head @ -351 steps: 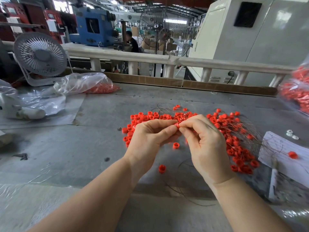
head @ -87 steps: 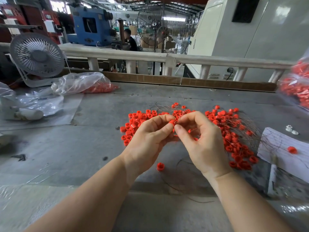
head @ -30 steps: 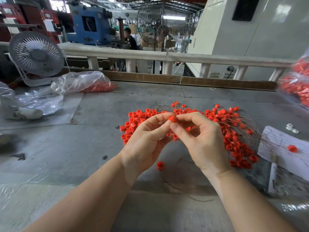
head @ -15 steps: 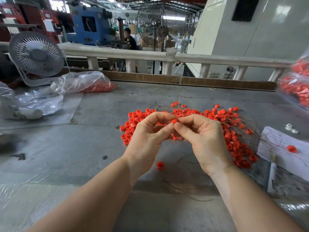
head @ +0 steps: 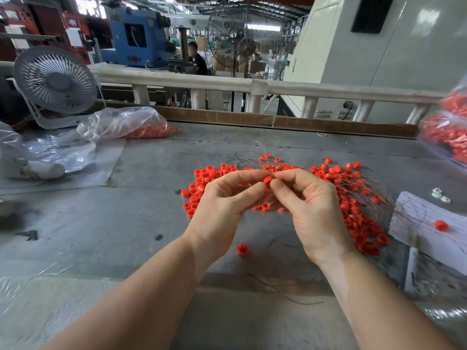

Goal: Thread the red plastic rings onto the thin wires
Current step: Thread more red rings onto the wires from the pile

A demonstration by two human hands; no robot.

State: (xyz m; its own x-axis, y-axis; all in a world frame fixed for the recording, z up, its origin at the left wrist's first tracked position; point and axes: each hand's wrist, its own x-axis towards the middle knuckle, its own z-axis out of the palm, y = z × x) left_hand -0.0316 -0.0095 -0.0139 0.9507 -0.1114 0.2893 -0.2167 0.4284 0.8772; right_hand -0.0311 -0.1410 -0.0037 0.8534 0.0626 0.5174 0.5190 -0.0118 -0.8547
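Both hands had drawn together in the middle of the frame since half a second earlier, and the pinch looked tighter than before. The left hand (head: 222, 205) and the right hand (head: 310, 205) met at one red ring (head: 267, 179), each nipping it between thumb and forefinger, so both were closed on that ring. A second before, the ring sat more openly on the left fingertips; now the right thumb covered part of it. I took that to mean a wire end was being fed through, though the wire at the pinch was too fine to make out.

The rest of the rings (head: 353, 198) lay heaped on the grey table (head: 101, 223) just behind and to the right of the hands, tangled with thin wires (head: 252, 157) fanning toward the right. One stray ring (head: 242, 249) sat below the left wrist, and a loose wire (head: 290, 281) curled across the lower centre.

Open tabletop lay to the lower left. To the right a white paper (head: 417, 223) crowded the heap; at upper left stood a plastic bag (head: 121, 123) and a fan (head: 54, 80), well clear.
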